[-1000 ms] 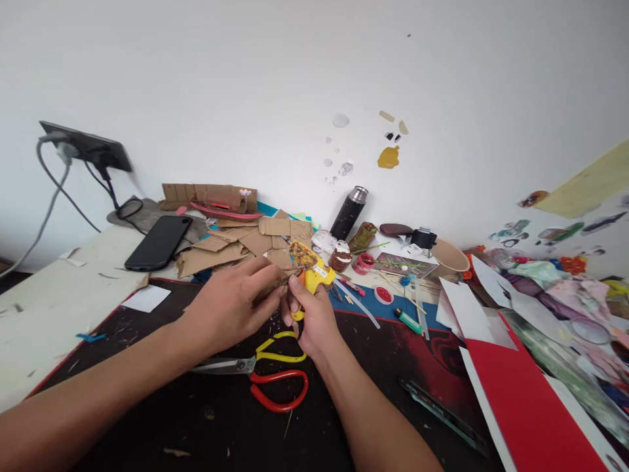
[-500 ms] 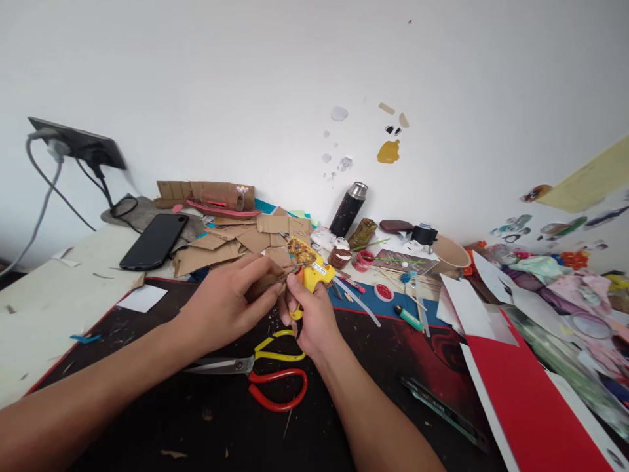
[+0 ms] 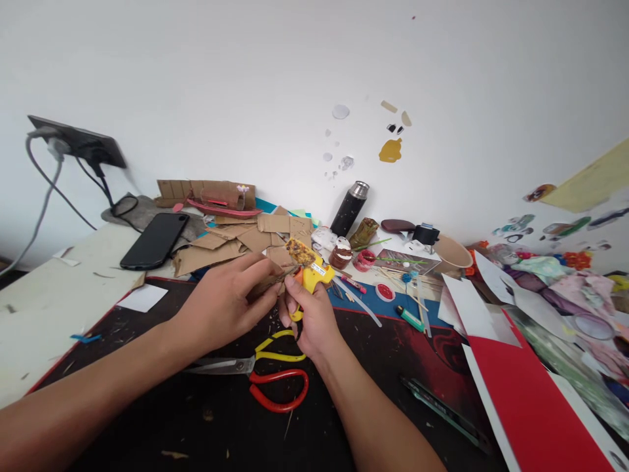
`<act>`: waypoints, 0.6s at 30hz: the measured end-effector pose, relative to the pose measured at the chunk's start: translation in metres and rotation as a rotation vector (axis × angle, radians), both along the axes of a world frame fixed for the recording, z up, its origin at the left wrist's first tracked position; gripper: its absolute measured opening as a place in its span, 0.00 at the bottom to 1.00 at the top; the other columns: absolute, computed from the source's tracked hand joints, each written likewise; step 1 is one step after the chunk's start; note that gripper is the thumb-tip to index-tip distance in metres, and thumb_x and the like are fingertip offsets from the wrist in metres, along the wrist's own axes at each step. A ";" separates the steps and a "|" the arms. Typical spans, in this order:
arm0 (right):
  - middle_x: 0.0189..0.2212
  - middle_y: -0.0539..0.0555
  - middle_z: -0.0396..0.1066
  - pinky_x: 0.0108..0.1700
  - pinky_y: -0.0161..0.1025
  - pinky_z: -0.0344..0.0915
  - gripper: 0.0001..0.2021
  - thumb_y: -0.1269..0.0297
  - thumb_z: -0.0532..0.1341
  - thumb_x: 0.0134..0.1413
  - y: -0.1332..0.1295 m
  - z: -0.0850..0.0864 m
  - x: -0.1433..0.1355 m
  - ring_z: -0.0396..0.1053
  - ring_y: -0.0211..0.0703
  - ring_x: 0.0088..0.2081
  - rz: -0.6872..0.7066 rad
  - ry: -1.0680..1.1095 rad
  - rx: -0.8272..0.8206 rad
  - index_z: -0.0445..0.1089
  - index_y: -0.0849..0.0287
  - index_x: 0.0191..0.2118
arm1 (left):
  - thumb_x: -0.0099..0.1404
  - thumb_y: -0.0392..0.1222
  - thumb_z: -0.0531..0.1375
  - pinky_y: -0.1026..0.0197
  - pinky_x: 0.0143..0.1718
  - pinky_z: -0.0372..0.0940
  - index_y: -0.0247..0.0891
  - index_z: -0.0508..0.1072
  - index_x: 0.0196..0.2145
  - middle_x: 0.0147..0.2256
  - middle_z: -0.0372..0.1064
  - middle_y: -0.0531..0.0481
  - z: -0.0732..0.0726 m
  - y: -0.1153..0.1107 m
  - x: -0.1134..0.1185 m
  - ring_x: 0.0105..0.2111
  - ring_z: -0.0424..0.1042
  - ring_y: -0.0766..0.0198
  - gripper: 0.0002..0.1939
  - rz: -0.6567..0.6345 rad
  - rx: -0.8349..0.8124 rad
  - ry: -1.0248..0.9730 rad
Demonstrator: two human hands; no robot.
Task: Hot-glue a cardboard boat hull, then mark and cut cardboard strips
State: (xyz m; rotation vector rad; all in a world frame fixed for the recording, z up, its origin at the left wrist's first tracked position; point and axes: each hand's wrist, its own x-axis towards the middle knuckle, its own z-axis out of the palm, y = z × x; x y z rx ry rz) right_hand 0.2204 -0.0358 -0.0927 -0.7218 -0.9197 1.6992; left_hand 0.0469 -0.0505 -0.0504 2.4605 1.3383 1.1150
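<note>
My right hand (image 3: 312, 311) is closed round the handle of a yellow glue gun (image 3: 314, 274), whose body is stained brown. Close beside it, my left hand (image 3: 228, 298) pinches a small brownish piece (image 3: 268, 280), mostly hidden by the fingers, near the front of the gun. Below both hands, scissors (image 3: 246, 364) with one yellow and one red handle lie on the black mat (image 3: 246, 432). Pieces of cardboard (image 3: 216, 246) are heaped behind my left hand.
A black phone (image 3: 154, 241) lies at left. Behind are a small boat model (image 3: 223, 203), a black flask (image 3: 350, 208) and paint jars (image 3: 364, 260). At right are a cutter (image 3: 445, 413), a green lighter (image 3: 409, 318) and a red sheet (image 3: 535, 400).
</note>
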 end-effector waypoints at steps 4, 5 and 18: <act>0.12 0.43 0.58 0.14 0.31 0.44 0.33 0.40 0.81 0.49 0.000 0.000 0.000 0.58 0.31 0.13 0.000 -0.007 0.002 0.64 0.56 0.18 | 0.79 0.45 0.56 0.57 0.36 0.67 0.41 0.76 0.41 0.39 0.79 0.46 -0.001 0.000 0.000 0.36 0.78 0.56 0.11 -0.006 0.018 0.020; 0.12 0.43 0.58 0.15 0.31 0.45 0.33 0.40 0.81 0.49 0.000 -0.001 0.000 0.58 0.31 0.13 0.001 -0.004 0.002 0.64 0.56 0.18 | 0.79 0.45 0.56 0.57 0.36 0.67 0.41 0.76 0.41 0.39 0.79 0.46 0.000 0.000 0.000 0.36 0.78 0.56 0.11 -0.007 0.010 0.013; 0.17 0.39 0.63 0.14 0.29 0.46 0.26 0.45 0.82 0.49 0.000 0.008 0.000 0.59 0.32 0.13 -0.009 0.101 -0.023 0.70 0.55 0.37 | 0.66 0.55 0.73 0.61 0.40 0.73 0.41 0.75 0.40 0.43 0.80 0.50 0.007 0.010 -0.001 0.40 0.78 0.59 0.17 -0.050 -0.770 -0.865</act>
